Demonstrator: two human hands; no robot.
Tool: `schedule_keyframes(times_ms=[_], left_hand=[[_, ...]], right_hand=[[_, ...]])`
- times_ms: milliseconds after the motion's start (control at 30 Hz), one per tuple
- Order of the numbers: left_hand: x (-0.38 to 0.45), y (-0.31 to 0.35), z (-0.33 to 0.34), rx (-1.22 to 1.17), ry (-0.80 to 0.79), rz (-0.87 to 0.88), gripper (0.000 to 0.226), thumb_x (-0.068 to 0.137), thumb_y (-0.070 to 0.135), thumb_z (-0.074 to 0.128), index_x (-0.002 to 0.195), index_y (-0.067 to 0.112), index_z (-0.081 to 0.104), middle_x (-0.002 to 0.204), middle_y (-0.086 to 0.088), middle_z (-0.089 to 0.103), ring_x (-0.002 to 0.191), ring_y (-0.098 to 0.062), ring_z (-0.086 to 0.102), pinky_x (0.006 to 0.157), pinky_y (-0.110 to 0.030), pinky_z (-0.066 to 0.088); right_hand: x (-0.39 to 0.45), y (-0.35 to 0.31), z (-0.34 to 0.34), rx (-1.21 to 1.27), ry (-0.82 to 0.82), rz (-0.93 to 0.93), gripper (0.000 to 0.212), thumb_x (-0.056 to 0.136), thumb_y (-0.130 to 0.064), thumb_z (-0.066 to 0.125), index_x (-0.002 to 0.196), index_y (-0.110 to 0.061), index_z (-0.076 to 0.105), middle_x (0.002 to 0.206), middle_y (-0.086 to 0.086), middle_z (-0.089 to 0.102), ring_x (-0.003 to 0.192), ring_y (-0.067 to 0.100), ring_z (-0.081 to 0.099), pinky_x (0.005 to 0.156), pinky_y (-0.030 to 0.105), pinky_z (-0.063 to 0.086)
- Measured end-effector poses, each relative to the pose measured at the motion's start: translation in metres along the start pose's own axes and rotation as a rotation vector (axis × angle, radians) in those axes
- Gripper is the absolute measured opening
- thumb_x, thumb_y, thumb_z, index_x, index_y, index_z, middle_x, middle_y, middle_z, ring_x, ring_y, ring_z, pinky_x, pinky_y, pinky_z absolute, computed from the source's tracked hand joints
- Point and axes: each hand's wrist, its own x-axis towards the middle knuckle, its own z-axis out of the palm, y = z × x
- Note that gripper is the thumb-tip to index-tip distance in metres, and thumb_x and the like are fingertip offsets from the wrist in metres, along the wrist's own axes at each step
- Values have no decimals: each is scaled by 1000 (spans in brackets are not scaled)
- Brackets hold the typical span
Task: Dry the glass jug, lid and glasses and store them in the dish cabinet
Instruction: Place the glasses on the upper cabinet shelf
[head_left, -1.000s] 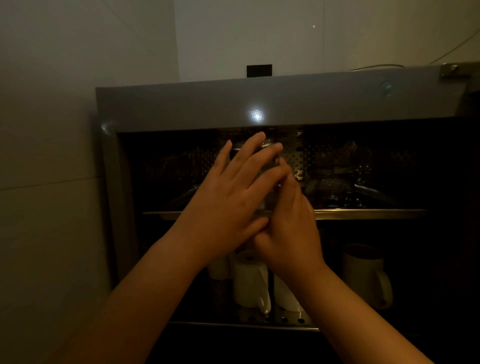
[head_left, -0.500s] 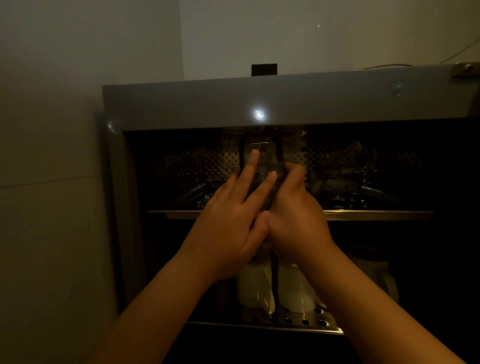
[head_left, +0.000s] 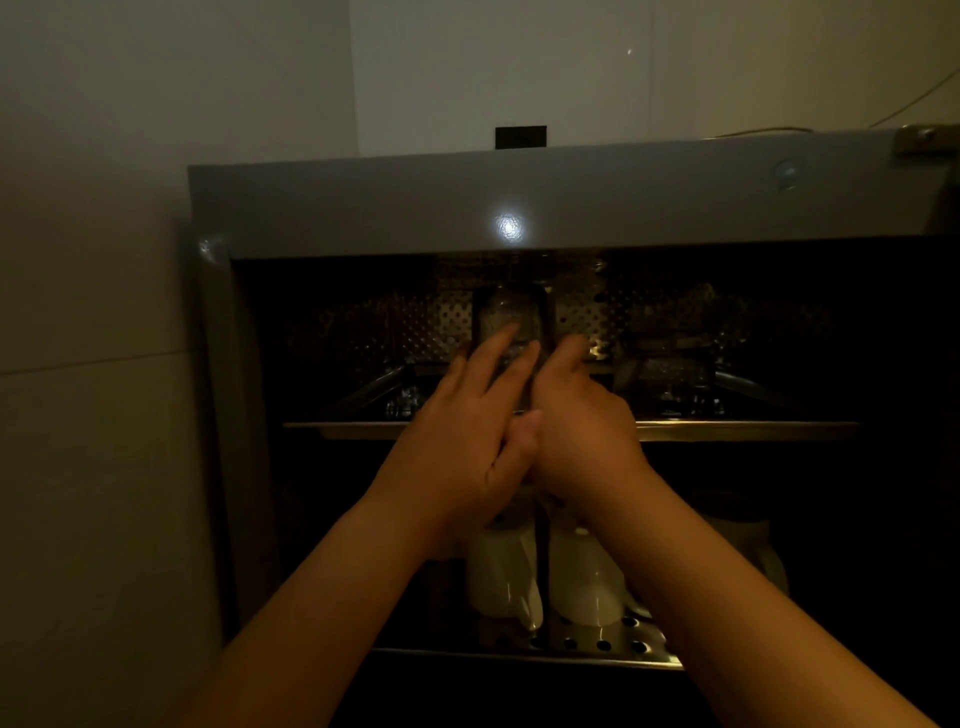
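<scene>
As both hands slid further in over the last sec, the glass (head_left: 511, 317) now sits on the cabinet's upper shelf (head_left: 727, 430), left hand (head_left: 462, 441) fingers straight against it, right hand (head_left: 582, 431) curled round it — nearly stored.

Dim, grainy; glare spot on cabinet front (head_left: 509, 228); interior dark.

Both hands, the left hand (head_left: 462, 441) and the right hand (head_left: 582, 431), are filling the middle of the grey metal dish cabinet's (head_left: 467, 202) upper opening, pressing against a clear upright glass (head_left: 511, 322) standing on the perforated steel upper shelf (head_left: 727, 430). Dark open room is lying to the left and right of the glass, though dim shapes are sitting further right. Below, upturned white ceramic mugs (head_left: 501, 571) are crowding the perforated lower shelf (head_left: 602, 644), blocking its centre
</scene>
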Motion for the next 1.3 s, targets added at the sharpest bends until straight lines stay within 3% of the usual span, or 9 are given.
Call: schedule_keyframes(times_ms=[200, 500, 733, 800, 900, 967, 1067, 1200, 1300], left_hand=[[1, -1, 3, -36, 25, -13, 69, 88, 57, 15, 148, 24, 22, 155, 7, 11, 136, -15, 25, 99, -25, 27], [3, -3, 1, -47, 3, -26, 68, 89, 56, 16, 146, 22, 28, 153, 3, 16, 132, -17, 33, 95, -24, 29], [6, -2, -4, -29, -80, -76, 73, 86, 62, 14, 144, 22, 32, 153, 12, 4, 131, -21, 34, 95, -25, 30], [4, -4, -4, 22, -120, -56, 74, 86, 62, 12, 147, 23, 28, 155, 9, 2, 134, -21, 30, 101, -28, 29], [-1, -9, -1, 145, -145, -42, 72, 90, 66, 8, 149, 27, 17, 158, 5, 0, 140, -20, 19, 111, -32, 18], [-7, -13, 2, 233, -130, -23, 74, 86, 63, 0, 150, 28, 9, 158, 5, -2, 143, -18, 10, 112, -27, 5], [-15, -15, 3, 293, -92, 3, 73, 87, 57, -1, 150, 22, 10, 158, 2, 2, 142, -7, -1, 110, -21, -11], [-19, -12, 4, 282, -38, 5, 67, 91, 47, 11, 144, 14, 35, 151, -6, 32, 140, -16, 25, 114, -26, 3], [-12, -10, 3, 250, -27, -13, 69, 88, 45, 8, 136, 15, 46, 141, -4, 46, 132, -15, 36, 110, -23, 13]], right_hand=[[4, -3, -2, -21, -95, 33, 66, 88, -33, 57, 128, -1, 16, 121, 14, 56, 104, 27, 62, 69, 29, 36], [11, -7, -12, 14, -242, 68, 62, 91, -31, 52, 131, 0, 17, 126, 17, 54, 109, 30, 59, 76, 32, 36], [24, -5, -13, 162, -408, 186, 89, 93, -34, 53, 144, 3, -9, 135, 20, 48, 120, 32, 51, 97, 40, 40], [19, -6, -12, 110, -365, 178, 75, 94, -34, 51, 143, 0, 6, 129, 17, 54, 114, 30, 55, 86, 36, 42], [2, -6, -11, -38, -210, 66, 39, 97, -31, 43, 126, -7, 33, 118, 11, 57, 104, 28, 58, 72, 32, 37], [-10, -4, -5, -82, -29, -79, 32, 98, -28, 39, 125, -11, 41, 119, 9, 54, 103, 24, 56, 76, 32, 39], [-29, -2, 5, 7, 132, -196, 40, 95, -23, 43, 132, -8, 47, 127, 9, 55, 114, 23, 54, 96, 32, 38], [-41, -1, 12, -78, 172, -239, 52, 77, -18, 65, 124, 2, 57, 124, 19, 60, 113, 31, 59, 102, 42, 38], [-32, -3, 8, -147, 33, -251, 49, 83, -29, 55, 128, -8, 53, 127, 9, 56, 114, 25, 54, 102, 35, 33]])
